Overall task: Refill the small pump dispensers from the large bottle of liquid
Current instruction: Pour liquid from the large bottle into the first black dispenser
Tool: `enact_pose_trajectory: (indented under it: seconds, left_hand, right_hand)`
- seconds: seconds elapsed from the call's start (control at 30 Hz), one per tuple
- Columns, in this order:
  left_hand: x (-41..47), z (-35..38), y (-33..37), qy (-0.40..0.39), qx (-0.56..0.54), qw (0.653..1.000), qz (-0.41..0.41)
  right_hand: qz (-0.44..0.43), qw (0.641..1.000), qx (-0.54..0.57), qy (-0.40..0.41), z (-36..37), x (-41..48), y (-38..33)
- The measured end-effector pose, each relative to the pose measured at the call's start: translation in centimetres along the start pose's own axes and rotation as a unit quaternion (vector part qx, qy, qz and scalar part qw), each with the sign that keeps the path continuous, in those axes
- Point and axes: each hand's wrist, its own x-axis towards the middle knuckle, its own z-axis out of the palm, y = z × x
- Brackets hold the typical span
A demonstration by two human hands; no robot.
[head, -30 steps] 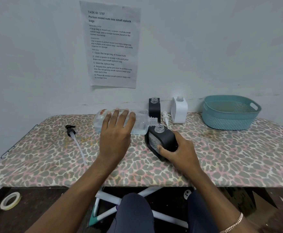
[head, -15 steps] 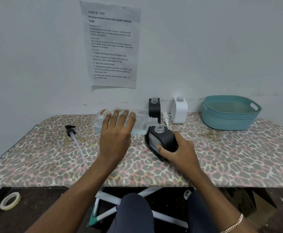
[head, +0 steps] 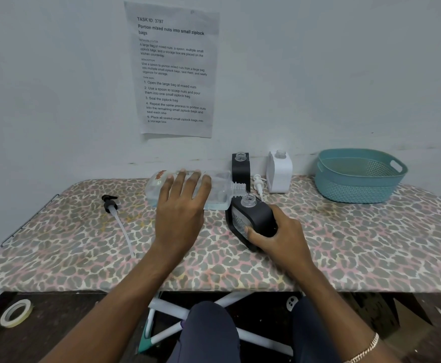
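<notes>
My left hand (head: pixel 181 208) grips the large clear bottle (head: pixel 219 191), held on its side with its open threaded neck just above the mouth of a black dispenser (head: pixel 253 218). Pale blue liquid lies along the bottle's lower side. My right hand (head: pixel 279 238) holds that black dispenser, tilted left toward the bottle. A second black dispenser (head: pixel 241 170) and a white dispenser (head: pixel 279 172) stand uncapped by the wall. A black pump head with its long tube (head: pixel 116 218) lies at the left. A white pump head (head: pixel 258 184) lies between the two rear dispensers.
The work surface is a leopard-print board (head: pixel 371 244). A teal plastic basket (head: pixel 358 176) sits at the back right. A printed sheet (head: pixel 173 69) hangs on the wall. A roll of tape (head: pixel 16 313) lies on the floor at the lower left.
</notes>
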Motion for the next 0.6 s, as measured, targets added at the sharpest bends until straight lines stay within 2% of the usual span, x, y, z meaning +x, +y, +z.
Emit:
enact_pose_trajectory:
  seconds: [0.6]
  left_hand:
    - [0.09, -0.14, 0.16, 0.002, -0.003, 1.000, 0.003]
  right_hand:
    - [-0.003, 1.000, -0.007, -0.001, 0.01, 0.13, 0.16]
